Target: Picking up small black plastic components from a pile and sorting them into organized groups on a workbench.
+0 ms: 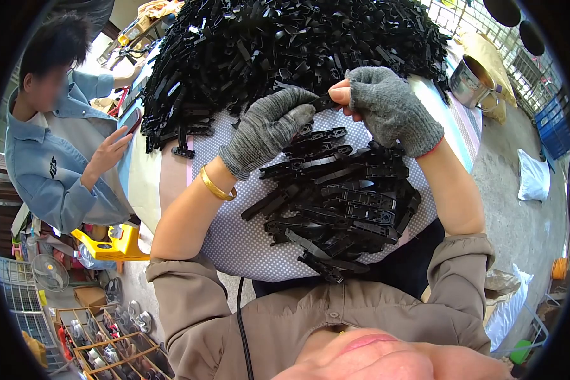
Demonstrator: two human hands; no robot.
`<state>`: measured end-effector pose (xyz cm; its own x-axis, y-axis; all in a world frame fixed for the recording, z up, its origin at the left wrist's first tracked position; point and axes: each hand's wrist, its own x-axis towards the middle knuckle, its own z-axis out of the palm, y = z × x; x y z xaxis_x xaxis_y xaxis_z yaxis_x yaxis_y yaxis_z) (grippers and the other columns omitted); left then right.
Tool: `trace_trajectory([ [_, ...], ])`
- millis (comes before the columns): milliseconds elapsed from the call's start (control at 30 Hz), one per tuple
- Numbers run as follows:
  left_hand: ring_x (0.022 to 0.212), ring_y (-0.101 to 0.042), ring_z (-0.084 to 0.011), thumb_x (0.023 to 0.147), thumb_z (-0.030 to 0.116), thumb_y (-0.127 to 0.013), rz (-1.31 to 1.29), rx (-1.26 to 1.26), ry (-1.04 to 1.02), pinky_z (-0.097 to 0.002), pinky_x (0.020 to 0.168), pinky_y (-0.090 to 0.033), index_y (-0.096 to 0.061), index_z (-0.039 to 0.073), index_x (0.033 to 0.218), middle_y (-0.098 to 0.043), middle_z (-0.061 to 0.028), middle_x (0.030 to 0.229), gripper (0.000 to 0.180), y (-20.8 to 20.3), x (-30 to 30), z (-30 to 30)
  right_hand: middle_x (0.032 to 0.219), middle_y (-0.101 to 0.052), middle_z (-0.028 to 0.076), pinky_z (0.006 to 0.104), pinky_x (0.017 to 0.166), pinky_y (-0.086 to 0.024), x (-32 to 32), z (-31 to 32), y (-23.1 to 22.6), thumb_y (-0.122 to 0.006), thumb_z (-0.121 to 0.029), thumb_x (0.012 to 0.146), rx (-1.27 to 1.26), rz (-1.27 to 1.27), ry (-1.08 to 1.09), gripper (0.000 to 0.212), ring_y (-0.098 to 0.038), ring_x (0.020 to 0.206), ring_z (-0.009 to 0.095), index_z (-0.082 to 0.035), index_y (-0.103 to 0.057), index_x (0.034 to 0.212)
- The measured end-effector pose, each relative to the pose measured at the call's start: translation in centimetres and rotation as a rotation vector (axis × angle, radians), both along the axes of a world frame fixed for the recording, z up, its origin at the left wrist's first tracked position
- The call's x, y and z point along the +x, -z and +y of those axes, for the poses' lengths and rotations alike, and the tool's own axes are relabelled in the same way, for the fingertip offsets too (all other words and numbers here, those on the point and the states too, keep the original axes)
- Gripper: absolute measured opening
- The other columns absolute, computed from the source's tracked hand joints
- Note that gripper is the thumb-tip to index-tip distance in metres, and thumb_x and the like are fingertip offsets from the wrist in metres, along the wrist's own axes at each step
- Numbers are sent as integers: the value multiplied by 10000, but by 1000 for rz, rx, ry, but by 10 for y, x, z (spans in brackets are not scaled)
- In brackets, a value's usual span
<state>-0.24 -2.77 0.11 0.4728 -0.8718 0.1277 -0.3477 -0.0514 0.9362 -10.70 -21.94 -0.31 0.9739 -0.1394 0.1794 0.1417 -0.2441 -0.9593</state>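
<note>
A small black plastic part (323, 102) spans the gap between my two hands over the table. My left hand (269, 130), in a grey knitted glove, is closed on its left end. The bare fingertips of my right hand (389, 111), also in a grey glove, pinch the other end. Just beyond rises a large heap of black plastic parts (285, 47). Closer to me, below my hands, lies a smaller pile of long black plastic pieces (361, 199), several of them roughly side by side.
Patterned cloth covers the table (225, 237). At the left sits a person in a denim jacket (63, 152) holding a phone (132, 120). A metal pot (472, 82) stands at the right edge. A yellow stool (114, 244) and shoe rack (111, 342) are lower left.
</note>
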Motion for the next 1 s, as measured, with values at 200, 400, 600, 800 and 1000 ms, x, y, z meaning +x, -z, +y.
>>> trace_trajectory([
  [200, 697, -554, -112, 887, 189, -573, -206, 121, -83, -251, 641, -475, -612, 32, 1053, -619, -52, 798, 232, 3, -1, 0, 710, -614, 50, 240, 585, -470, -5, 9, -10, -612, -388, 842, -64, 136, 59, 381, -551, 626, 105, -12, -666, 819],
  [400, 734, -624, -293, 877, 180, -546, -447, 10, 115, -356, 670, -498, -575, 39, 1100, -629, -162, 823, 267, 8, -27, -11, 948, -630, 111, 320, 906, -441, -6, 34, -15, -295, -666, 869, -70, 12, -109, 772, -591, 943, 186, 21, -621, 1003],
  [600, 703, -608, -306, 870, 192, -545, -610, -115, 77, -371, 635, -489, -584, 38, 1005, -607, -140, 766, 208, 11, -41, -6, 945, -635, 107, 319, 853, -477, 1, 39, 1, -301, -650, 878, 244, -128, -189, 758, -609, 897, 196, 29, -604, 1026],
  [800, 667, -579, -298, 827, 286, -592, -805, 46, 277, -381, 613, -476, -617, 58, 887, -577, -112, 749, 238, -14, -63, 2, 782, -613, 55, 276, 638, -491, 21, -23, 19, -648, -432, 794, -232, -73, 191, 417, -594, 690, 159, -40, -630, 935],
  [1000, 856, -603, -275, 812, 295, -631, -478, -159, 350, -349, 785, -482, -642, 56, 1019, -631, -121, 928, 317, -18, -34, 10, 801, -625, 129, 361, 690, -495, 27, 1, 30, -680, -323, 749, -1101, -68, 271, 353, -620, 735, 277, -19, -618, 919],
])
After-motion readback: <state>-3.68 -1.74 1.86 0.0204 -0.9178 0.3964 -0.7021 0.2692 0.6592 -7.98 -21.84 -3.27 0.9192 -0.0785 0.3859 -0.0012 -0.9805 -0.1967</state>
